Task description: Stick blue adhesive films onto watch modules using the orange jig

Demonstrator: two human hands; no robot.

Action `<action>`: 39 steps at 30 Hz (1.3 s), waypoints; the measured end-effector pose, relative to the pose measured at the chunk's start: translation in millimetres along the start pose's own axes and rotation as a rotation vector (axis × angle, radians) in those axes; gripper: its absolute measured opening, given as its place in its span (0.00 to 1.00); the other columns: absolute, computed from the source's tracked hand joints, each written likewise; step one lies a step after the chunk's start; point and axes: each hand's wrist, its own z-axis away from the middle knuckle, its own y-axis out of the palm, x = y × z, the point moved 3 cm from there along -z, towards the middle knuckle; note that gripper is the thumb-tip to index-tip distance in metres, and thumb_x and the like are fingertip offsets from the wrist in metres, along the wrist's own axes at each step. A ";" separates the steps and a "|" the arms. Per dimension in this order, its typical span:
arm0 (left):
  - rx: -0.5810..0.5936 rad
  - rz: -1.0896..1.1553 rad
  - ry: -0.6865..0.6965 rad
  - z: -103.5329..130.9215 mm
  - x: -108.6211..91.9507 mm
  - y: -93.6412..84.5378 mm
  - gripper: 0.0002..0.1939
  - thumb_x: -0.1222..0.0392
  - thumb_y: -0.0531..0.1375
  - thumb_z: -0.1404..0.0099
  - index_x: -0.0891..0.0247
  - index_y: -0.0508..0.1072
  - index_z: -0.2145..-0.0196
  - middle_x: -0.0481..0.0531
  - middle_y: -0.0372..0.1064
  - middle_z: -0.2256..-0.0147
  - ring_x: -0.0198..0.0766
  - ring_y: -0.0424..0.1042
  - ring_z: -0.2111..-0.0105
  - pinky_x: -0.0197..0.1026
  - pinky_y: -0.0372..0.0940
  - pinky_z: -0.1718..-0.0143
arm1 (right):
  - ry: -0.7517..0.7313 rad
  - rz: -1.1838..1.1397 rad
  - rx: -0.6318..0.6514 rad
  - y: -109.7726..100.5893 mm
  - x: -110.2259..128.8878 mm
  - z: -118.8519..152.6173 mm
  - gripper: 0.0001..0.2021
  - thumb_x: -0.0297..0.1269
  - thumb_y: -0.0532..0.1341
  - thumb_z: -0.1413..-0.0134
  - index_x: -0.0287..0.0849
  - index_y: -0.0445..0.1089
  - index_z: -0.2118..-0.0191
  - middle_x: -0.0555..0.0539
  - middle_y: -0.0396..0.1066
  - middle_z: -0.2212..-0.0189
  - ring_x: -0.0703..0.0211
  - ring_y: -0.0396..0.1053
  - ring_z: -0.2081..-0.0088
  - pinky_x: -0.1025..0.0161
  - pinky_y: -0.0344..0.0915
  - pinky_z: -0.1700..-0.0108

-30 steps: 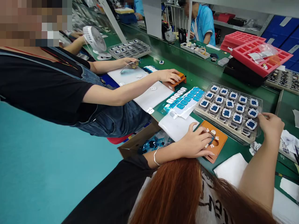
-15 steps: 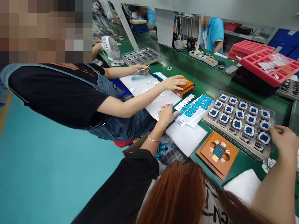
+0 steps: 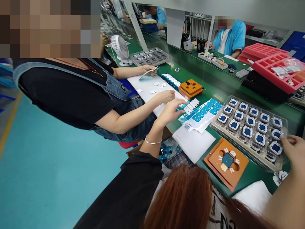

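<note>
My left hand [image 3: 170, 112] closes its thumb and fingers on the near left end of a strip of white rounded stickers [image 3: 192, 105]. Under and beside that strip lie sheets of blue rounded stickers [image 3: 206, 110]. My right hand [image 3: 294, 152] grips the right edge of a clear plastic tray [image 3: 250, 149], its thumb on the rim. Rows of square white-framed parts with dark blue faces [image 3: 247, 131] fill the tray. In front of it sits an orange fixture block [image 3: 215, 157] with a dark square part [image 3: 228, 160] in its recess.
At left, a co-worker's hand [image 3: 168, 95] is close to my left hand, near another orange block [image 3: 190, 88]. White paper [image 3: 194, 141] lies in front of the sticker sheets. Red trays [image 3: 274, 63] are stacked at back right. A small white fan [image 3: 120, 47] stands at back left.
My left hand has moved forward onto the white sticker strip. The co-worker's hand has drawn back from the orange block. My right hand stays at the tray; the whole view has shifted slightly.
</note>
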 end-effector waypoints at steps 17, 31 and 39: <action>0.483 0.589 0.103 6.2 0.8 -34.6 0.15 0.53 0.70 0.48 0.59 0.78 0.62 0.57 0.74 0.49 0.51 0.70 0.45 0.52 0.69 0.47 | -0.052 0.001 -0.043 7.7 -6.8 -8.9 0.24 0.54 0.55 0.52 0.49 0.72 0.53 0.41 0.78 0.59 0.35 0.69 0.45 0.48 0.63 0.39; -0.496 0.805 -0.131 -136.2 -11.9 -138.7 0.10 0.77 0.55 0.34 0.65 0.63 0.59 0.47 0.67 0.54 0.31 0.69 0.55 0.40 0.68 0.53 | -0.039 0.046 0.008 2.6 -0.2 0.2 0.29 0.53 0.53 0.50 0.44 0.71 0.47 0.38 0.77 0.55 0.36 0.68 0.44 0.51 0.62 0.38; -0.613 0.608 -0.154 -198.3 61.5 -97.2 0.19 0.77 0.65 0.46 0.66 0.67 0.59 0.45 0.71 0.69 0.33 0.71 0.65 0.39 0.65 0.57 | -0.066 0.061 0.002 3.4 0.8 2.4 0.30 0.53 0.51 0.49 0.41 0.71 0.46 0.39 0.77 0.55 0.36 0.71 0.47 0.50 0.66 0.43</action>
